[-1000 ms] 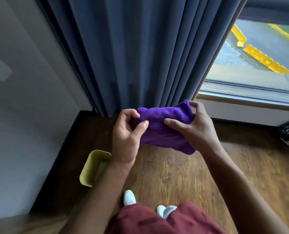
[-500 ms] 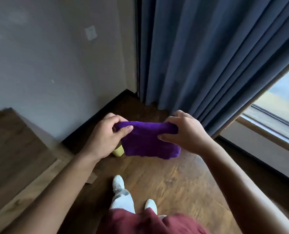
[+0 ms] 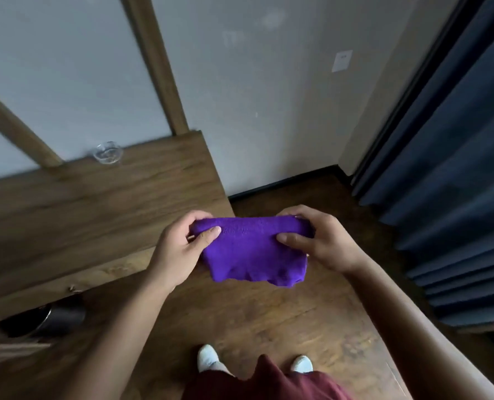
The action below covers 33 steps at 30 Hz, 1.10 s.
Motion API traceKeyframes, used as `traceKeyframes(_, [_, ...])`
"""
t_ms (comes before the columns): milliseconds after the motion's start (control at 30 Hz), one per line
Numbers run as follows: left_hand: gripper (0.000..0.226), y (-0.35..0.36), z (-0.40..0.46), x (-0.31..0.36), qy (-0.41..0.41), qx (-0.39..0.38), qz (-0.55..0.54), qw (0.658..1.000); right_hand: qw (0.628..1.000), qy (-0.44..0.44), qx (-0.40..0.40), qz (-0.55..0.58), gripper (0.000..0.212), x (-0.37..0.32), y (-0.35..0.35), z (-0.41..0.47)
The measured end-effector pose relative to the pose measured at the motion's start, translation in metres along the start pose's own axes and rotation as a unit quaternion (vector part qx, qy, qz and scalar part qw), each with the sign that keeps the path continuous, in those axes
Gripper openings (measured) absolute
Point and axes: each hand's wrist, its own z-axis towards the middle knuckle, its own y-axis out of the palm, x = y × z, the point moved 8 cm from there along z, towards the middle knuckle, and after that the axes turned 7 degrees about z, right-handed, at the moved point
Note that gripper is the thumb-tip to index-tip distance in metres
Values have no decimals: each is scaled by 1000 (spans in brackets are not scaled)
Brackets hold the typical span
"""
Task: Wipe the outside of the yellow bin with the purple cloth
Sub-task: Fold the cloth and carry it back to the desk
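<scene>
Change: my view swung left; the bin is gone, a counter point(image 3: 96, 203) has come in.
Cloth point(image 3: 254, 249): stretched between my hands.
Hands: left point(image 3: 179, 252) and right point(image 3: 323, 241) each pinch a top corner.

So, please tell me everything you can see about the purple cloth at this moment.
The purple cloth is a vivid violet, fuzzy fabric that looks like microfibre. It is folded or bunched, not spread out, and held in the air above the wooden floor. The left hand pinches its upper left corner and the right hand pinches its upper right corner, so the top edge runs between them. The lower edge hangs loose and wavy. Nothing else touches it.
</scene>
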Motion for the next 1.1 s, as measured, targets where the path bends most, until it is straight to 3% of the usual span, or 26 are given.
traceKeyframes(233, [30, -105, 5, -66, 16, -23, -1, 1000, 997, 5, 1, 79, 34, 0, 111, 69])
traceKeyframes(367, [19, -132, 30, -109, 7, -23, 34, 999, 999, 5, -2, 53, 45, 12, 151, 112])
traceKeyframes(633, [40, -131, 126, -191, -59, -11, 82, 995, 996, 92, -16, -10, 28, 93, 185, 219])
traceKeyframes(833, [24, -123, 195, -240, -143, 19, 127, 981, 982, 175, -56, -46, 33, 151, 196, 308])
traceKeyframes(967, [29, -119, 234, -260, -200, 9, 178, 964, 976, 190, -59, -92, 37, 169, 207, 355])
traceKeyframes(1100, [35, -112, 257, -274, -197, -37, 251, 947, 970, 178, -68, -154, 43, 172, 214, 383])
